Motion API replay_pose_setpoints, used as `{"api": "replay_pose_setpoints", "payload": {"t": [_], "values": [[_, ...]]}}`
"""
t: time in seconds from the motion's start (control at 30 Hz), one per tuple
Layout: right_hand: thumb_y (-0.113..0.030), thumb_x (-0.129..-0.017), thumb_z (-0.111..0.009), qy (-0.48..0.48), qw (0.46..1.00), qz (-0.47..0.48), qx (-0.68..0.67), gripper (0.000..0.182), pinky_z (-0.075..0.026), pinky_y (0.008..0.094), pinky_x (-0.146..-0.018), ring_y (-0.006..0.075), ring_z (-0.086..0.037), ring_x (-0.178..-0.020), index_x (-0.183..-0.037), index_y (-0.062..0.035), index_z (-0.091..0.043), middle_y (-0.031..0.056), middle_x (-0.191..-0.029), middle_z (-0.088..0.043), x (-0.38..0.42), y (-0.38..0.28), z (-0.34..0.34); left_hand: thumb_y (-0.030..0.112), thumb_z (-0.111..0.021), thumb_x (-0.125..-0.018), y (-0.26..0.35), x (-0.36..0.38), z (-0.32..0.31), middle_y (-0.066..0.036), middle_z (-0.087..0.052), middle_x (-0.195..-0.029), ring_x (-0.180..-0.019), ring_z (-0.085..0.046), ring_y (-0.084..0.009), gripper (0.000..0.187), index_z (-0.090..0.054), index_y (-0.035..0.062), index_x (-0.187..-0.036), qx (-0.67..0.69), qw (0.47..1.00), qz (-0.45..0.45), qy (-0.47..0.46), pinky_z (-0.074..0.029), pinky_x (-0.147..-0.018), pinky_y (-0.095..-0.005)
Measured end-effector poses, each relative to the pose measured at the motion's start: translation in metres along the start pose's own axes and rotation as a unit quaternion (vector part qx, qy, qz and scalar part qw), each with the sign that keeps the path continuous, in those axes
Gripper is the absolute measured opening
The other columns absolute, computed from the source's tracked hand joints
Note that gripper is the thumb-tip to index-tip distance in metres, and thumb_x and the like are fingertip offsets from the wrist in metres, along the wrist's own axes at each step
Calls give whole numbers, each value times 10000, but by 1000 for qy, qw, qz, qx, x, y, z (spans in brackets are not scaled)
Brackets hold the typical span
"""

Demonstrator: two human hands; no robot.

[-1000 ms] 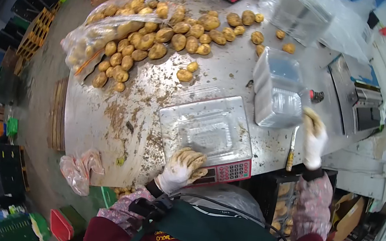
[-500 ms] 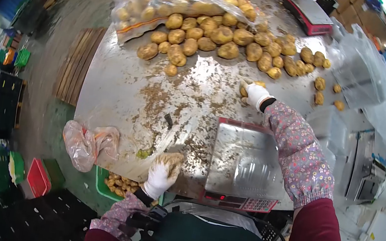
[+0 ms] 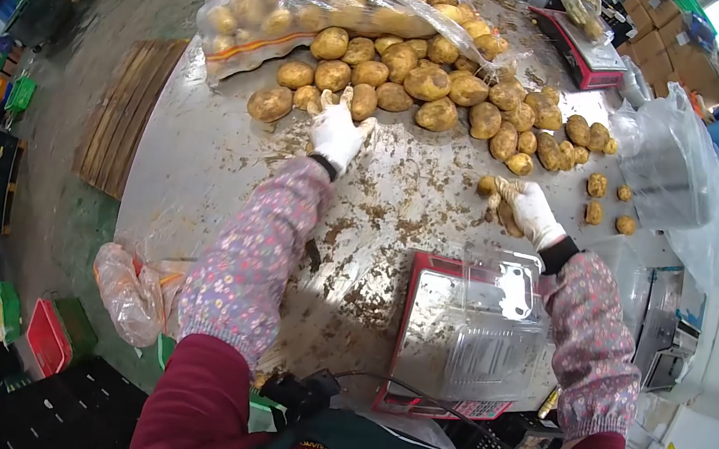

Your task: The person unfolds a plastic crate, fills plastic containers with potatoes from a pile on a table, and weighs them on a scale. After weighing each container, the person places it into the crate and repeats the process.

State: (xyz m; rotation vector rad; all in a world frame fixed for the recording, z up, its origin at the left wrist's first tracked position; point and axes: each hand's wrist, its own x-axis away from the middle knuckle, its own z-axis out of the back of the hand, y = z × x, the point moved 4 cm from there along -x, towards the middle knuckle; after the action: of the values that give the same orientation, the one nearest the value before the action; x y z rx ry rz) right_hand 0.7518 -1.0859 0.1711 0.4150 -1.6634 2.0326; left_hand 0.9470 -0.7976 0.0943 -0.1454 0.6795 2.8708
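Note:
My left hand, in a white glove, reaches to the front of the potato pile. Its fingers are spread at a potato, holding nothing. To the right, my right hand is low over the table, its dirt-stained fingers curled against a small potato. Part of that potato is hidden by the fingers. Between my forearms, an open clear plastic clamshell lies on the red-edged scale. My right sleeve is beside the clamshell's edge.
A clear bag of potatoes lies behind the pile. Another scale stands at the back right, with a gloved hand of another person above it. Plastic wrapping covers containers at right. A crumpled bag hangs at the left edge.
My left hand has moved from the table's near edge forward to the potatoes. A clear clamshell now lies on the near scale. Another person's hand has appeared at the far scale.

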Motion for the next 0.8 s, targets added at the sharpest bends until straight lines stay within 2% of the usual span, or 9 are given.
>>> {"api": "replay_pose_setpoints", "payload": {"t": [0.13,0.3,0.37,0.43,0.5,0.57,0.63,0.7,0.8], "values": [[-305,-1004,-572,18,999,-22,-18,340,-349,291,-381,133,-475,-421,-826,-26,-650,53,-621,-604,14,18,6,531,-750,-751,8,-10,-6,-174,-314,-1547,-1186,-579,-354,772,-540,136,-1380,-8,992,120,-38,-494,-940,-525],[-253,-988,-602,-49,993,-29,-104,280,-496,293,-561,137,-599,-643,-1034,11,-682,73,-771,-662,32,11,-17,297,-741,-780,-20,10,-8,-144,-547,-1306,-1009,-620,-352,367,-662,154,-1109,10,991,-100,83,-528,-826,-459],[-198,-970,-618,-77,990,4,-122,295,-516,290,-596,131,-616,-697,-1176,9,-656,86,-852,-681,7,23,-26,278,-733,-776,-16,25,-8,-86,-567,-1290,-1119,-553,-361,315,-670,147,-1056,18,988,-150,-42,-500,-906,-444],[-166,-946,-626,-117,980,134,86,340,-521,267,-631,114,-628,-721,-1251,-16,-620,88,-890,-683,-21,17,-45,243,-708,-800,-5,39,-16,-104,-630,-1164,-1013,-603,-353,260,-677,159,-1044,25,971,-206,-115,-509,-894,-411],[-196,-889,-660,-31,989,-15,142,502,-543,318,-745,201,-681,-840,-1360,-69,-542,141,-985,-693,-27,-19,-76,219,-677,-853,-1,49,-11,-109,-659,-1135,-1039,-629,-297,269,-666,107,-1098,11,979,-93,-180,-517,-902,-366],[-246,-832,-695,83,891,206,396,685,-524,396,-874,323,-667,-1002,-1456,-137,-435,216,-1056,-677,-55,-27,-100,217,-668,-870,-11,54,-18,-114,-655,-1174,-1067,-634,-287,314,-644,78,-1150,240,962,-87,-101,-531,-893,-366],[-247,-824,-662,72,870,157,461,760,-497,448,-947,391,-608,-1110,-1506,-180,-334,258,-1247,-585,-63,-43,-121,277,-606,-929,-35,66,-13,-130,-629,-1274,-1094,-647,-275,440,-569,24,-1287,565,797,132,-168,-571,-847,-382],[-270,-827,-652,52,849,174,496,747,-500,453,-945,398,-599,-1127,-1501,-184,-342,259,-1303,-546,-86,-41,-134,374,-556,-941,-47,92,-1,-149,-638,-1252,-1055,-659,-305,503,-544,55,-1329,822,468,278,-167,-584,-782,-405],[-290,-785,-743,53,822,142,549,795,-516,443,-915,411,-615,-1095,-1487,-198,-380,293,-1328,-506,-104,-42,-146,442,-527,-939,-53,125,28,-183,-574,-1322,-1046,-631,-333,575,-507,55,-1364,899,316,215,-214,-576,-755,-398]]}}
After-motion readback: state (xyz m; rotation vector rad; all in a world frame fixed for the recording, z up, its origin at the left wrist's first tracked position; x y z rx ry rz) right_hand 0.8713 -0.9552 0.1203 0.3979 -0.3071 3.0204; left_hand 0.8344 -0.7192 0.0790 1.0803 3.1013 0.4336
